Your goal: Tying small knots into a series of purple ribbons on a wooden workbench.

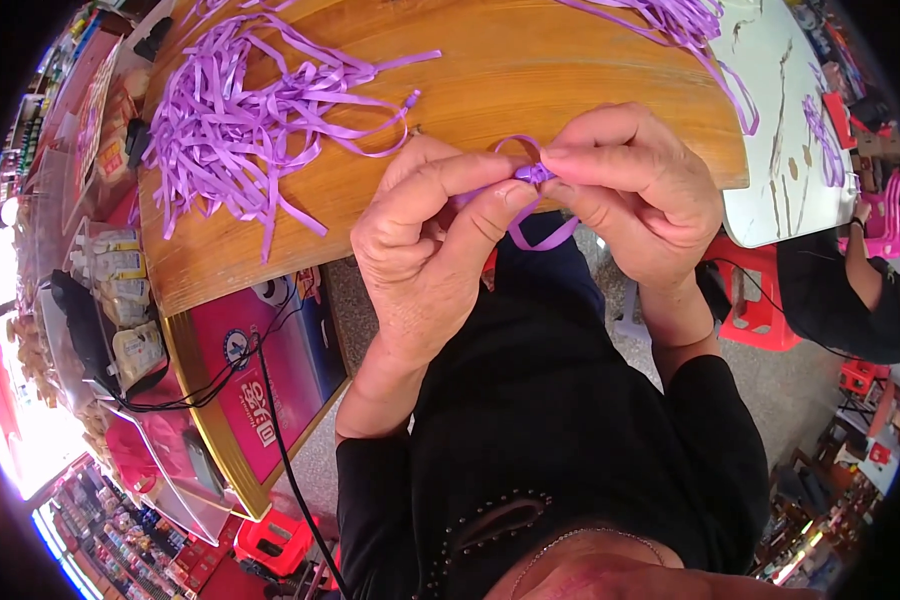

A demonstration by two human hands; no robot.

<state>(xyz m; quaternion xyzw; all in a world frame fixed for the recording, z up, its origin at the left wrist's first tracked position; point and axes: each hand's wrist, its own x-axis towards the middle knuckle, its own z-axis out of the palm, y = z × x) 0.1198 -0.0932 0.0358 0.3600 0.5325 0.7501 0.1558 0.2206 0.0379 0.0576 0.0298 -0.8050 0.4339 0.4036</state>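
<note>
Both hands meet over the near edge of the wooden table, working on one purple ribbon (545, 238). My left hand (420, 225) pinches it between thumb and index finger, beside a small bunched knot or loop (533, 174). From the other side my right hand (640, 190) grips the same ribbon with thumb and fingertips. One loop of ribbon arches above the fingertips and another hangs below them. Part of the ribbon is hidden behind the left fingers. To the left on the table lies a large tangled pile of purple ribbons (235, 125).
The wooden table (500, 65) carries more purple ribbons (670, 20) at its far right. A white marbled table (770, 120) adjoins it, with another ribbon bundle (822, 140). Red stools (755, 295) and a seated person in black (840, 300) are at right. A black cable (285, 440) hangs at left.
</note>
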